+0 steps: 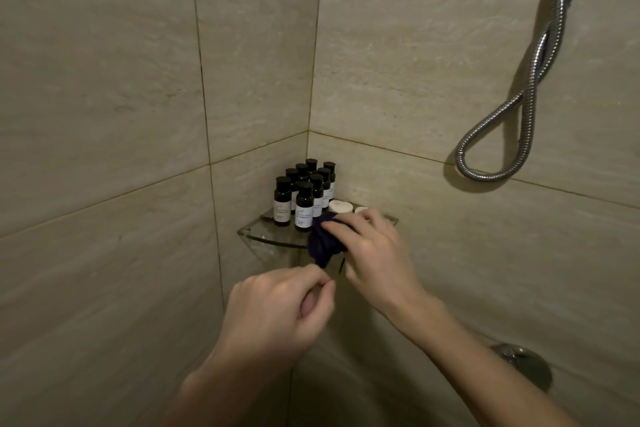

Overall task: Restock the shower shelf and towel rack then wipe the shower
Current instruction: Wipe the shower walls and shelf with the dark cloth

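Holding dark cloth (pixel 323 243) under right hand (pixel 374 253) grip, bunched on shelf (pixel 263 236) edge

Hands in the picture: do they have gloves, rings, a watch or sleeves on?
No. The left hand and the right hand are both bare: no gloves, no rings, no watch at the wrists. The forearms are bare too, with no sleeve showing anywhere in view.

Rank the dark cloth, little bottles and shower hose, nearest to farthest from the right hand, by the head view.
1. Dark cloth: gripped by the right hand, at the shelf's front edge.
2. Bottles: on the shelf, just left.
3. Shower hose: hanging on the right wall.
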`<state>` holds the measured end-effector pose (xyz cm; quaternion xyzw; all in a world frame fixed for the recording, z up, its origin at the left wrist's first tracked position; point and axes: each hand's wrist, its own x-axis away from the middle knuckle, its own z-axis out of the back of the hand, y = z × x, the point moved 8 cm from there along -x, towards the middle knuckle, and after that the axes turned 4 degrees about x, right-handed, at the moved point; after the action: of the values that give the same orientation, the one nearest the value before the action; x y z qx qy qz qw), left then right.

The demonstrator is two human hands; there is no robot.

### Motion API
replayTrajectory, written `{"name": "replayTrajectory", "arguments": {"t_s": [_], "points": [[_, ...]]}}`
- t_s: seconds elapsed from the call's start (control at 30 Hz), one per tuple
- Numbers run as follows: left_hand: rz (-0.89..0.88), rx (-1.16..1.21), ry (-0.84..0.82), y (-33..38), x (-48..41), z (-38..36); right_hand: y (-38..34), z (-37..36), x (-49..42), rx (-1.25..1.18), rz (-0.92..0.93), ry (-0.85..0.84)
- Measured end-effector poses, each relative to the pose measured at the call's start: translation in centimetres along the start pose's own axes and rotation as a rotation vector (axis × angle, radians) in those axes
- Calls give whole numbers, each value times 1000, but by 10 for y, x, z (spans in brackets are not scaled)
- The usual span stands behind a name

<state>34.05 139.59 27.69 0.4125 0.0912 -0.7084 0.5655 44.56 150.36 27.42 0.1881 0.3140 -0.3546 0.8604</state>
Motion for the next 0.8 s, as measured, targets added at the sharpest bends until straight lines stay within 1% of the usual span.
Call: {"name": "replayTrajectory", "arguments": {"t_s": [0.07,0.17,0.23,0.33,0.37,0.4,0.43,0.5,0.53,0.57,0.6,0.63,0.67,0.73,0.8], "points": [[7,27,37,-2,8,8,-6,-6,-7,-6,22,-49],[13,59,79,-6,17,15,-3,-7,-13,-72,-29,-83],[26,76,95,-10,22,17,-3,-4,-11,-117,-28,-93],[22,116,83,-15,29,12,-2,3,4,-224,-9,-52],[27,129,81,-17,29,10,2,5,12,-294,-51,-18],[43,134,82,-21,29,9,10,5,22,-405,-157,26],[66,130,87,-26,28,9,22,0,34,-564,-332,80],[113,108,102,-37,22,13,45,-24,71,-965,-823,194],[126,99,105,-41,17,16,50,-45,90,-1185,-1078,225],[127,92,108,-45,9,19,49,-70,106,-1403,-1313,215],[117,75,121,-47,-1,23,41,-91,114,-1632,-1495,196],[105,42,142,-49,-13,29,33,-105,113,-1837,-1615,191],[98,-7,159,-50,-29,35,26,-113,106,-1999,-1680,200],[86,-126,134,-49,-61,38,18,-114,83,-2194,-1707,277],[37,-265,65,-44,-91,33,13,-111,55,-2317,-1649,367]]}}
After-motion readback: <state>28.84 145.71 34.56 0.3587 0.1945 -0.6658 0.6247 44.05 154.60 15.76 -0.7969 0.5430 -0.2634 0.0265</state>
